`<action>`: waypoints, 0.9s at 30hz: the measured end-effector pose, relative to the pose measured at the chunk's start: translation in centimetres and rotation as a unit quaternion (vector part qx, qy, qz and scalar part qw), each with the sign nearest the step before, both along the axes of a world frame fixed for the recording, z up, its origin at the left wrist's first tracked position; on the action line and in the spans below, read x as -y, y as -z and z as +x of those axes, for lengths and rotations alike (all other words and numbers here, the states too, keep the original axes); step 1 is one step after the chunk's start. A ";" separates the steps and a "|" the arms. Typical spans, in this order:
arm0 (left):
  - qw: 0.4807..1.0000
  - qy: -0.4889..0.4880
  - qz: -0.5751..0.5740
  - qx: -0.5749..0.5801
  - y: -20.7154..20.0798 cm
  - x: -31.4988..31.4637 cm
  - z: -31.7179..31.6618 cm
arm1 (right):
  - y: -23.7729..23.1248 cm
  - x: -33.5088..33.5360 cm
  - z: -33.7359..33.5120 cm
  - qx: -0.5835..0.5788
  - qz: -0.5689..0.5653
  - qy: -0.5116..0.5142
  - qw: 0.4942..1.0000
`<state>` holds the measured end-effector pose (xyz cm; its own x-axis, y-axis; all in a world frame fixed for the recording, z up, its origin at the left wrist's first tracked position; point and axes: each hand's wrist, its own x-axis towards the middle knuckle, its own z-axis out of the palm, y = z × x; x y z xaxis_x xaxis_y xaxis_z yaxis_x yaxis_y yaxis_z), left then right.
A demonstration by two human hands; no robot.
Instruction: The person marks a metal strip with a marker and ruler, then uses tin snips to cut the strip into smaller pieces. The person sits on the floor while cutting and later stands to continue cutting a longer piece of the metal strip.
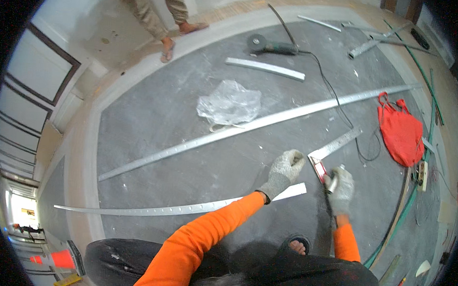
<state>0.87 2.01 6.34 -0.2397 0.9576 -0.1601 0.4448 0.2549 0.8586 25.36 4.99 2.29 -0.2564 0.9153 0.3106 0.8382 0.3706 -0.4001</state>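
Observation:
My left hand [285,172], in a grey knit glove, is closed with its fingertips together above the dark floor. Anything inside its fingers is too small to tell. Under that wrist lies a long perforated metal strip [185,208], its wide end showing past my forearm. My right hand [342,190], gloved too, is closed around a short silvery cylindrical object [333,185] whose kind I cannot make out. Right beside those fingers is a try square [336,143] with a red-and-white handle, its metal blade pointing away to the right. Whether the hand touches the handle is unclear.
Farther off lie a long metal profile [291,112], a clear plastic bag [229,103], a shorter profile [265,68] and a corded angle grinder [271,45]. To the right are a red bag [400,131] and a power strip [422,176]. Another person's legs [160,12] stand far left.

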 end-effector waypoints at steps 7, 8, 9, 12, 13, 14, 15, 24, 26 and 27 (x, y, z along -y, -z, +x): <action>0.988 0.141 -0.014 -0.058 -3.6 0.0 -1.2 | 4.6 1.8 9.7 0.108 -0.093 0.086 0.986; 0.985 0.162 -0.021 -0.063 -3.8 0.2 -0.9 | 4.5 2.3 9.9 0.079 -0.103 0.076 0.989; 0.975 0.209 -0.037 -0.068 -4.4 0.1 -0.3 | 4.3 2.1 10.1 0.049 -0.106 0.070 0.991; 0.969 0.245 0.018 -0.018 -2.0 1.1 1.1 | -0.5 3.2 5.0 -0.055 -0.046 0.014 0.997; 0.974 0.222 0.038 -0.019 -1.6 0.8 2.4 | -2.5 3.2 3.7 -0.083 -0.049 0.001 0.995; 0.979 0.199 0.050 -0.019 -1.4 1.0 3.8 | -4.9 3.5 2.3 -0.110 -0.060 -0.010 0.992; 0.982 0.180 0.062 -0.017 -1.6 1.3 4.6 | -7.2 3.8 1.1 -0.136 -0.071 -0.018 0.988; 0.908 0.172 -0.043 0.379 -10.6 0.6 3.4 | -16.4 3.7 -1.9 -0.193 -0.039 -0.078 0.977; 0.900 0.171 -0.043 0.399 -11.6 0.8 2.1 | -17.4 3.7 -2.0 -0.213 -0.048 -0.088 0.972; 0.888 0.147 -0.035 0.435 -12.0 1.0 1.9 | -17.6 3.7 -1.9 -0.240 -0.054 -0.085 0.966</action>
<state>2.77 1.03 18.30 0.2619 0.9386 -0.2247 -0.3218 0.3044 0.8965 23.44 1.28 19.93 -0.2556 0.9062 0.3369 0.4774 0.4213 -0.7711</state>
